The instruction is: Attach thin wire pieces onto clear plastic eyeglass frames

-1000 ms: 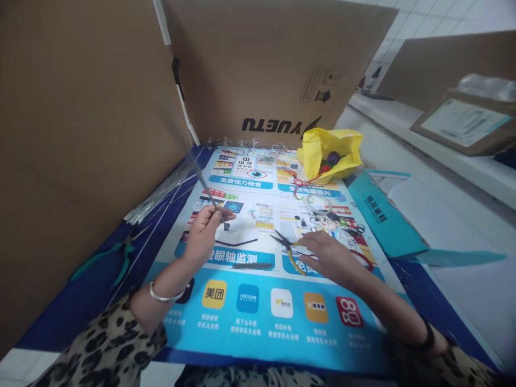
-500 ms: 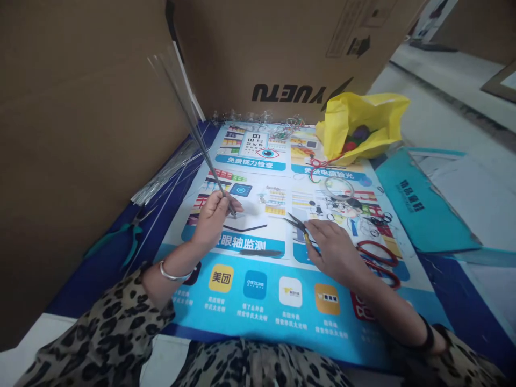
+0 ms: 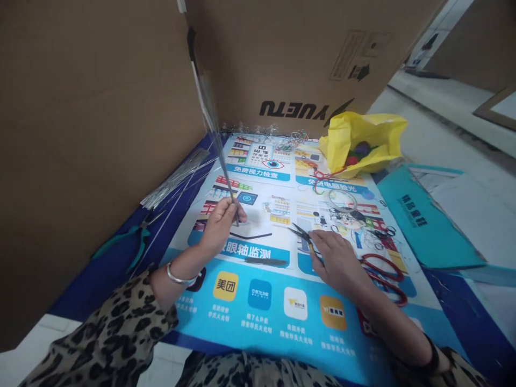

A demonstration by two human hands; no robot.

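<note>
A bundle of long thin wires stands nearly upright in my left hand, its upper end blurred and its lower end just below my fingers. My right hand is closed on small pliers with yellow on the handle; the dark jaws point left and look slightly apart. Between my hands and nearer to me, a short dark bunch of wire pieces lies on the printed sheet. Red-handled scissors rest beside my right wrist.
Teal-handled pliers and more silvery wires lie at the left. Cardboard rises behind and at the left. A yellow bag holds coloured balls. A clear ring, small black loops and a teal card are at the right.
The whole scene has shifted slightly down and right in view. The wire bundle in my left hand is more upright. My right hand keeps its hold on the pliers.
</note>
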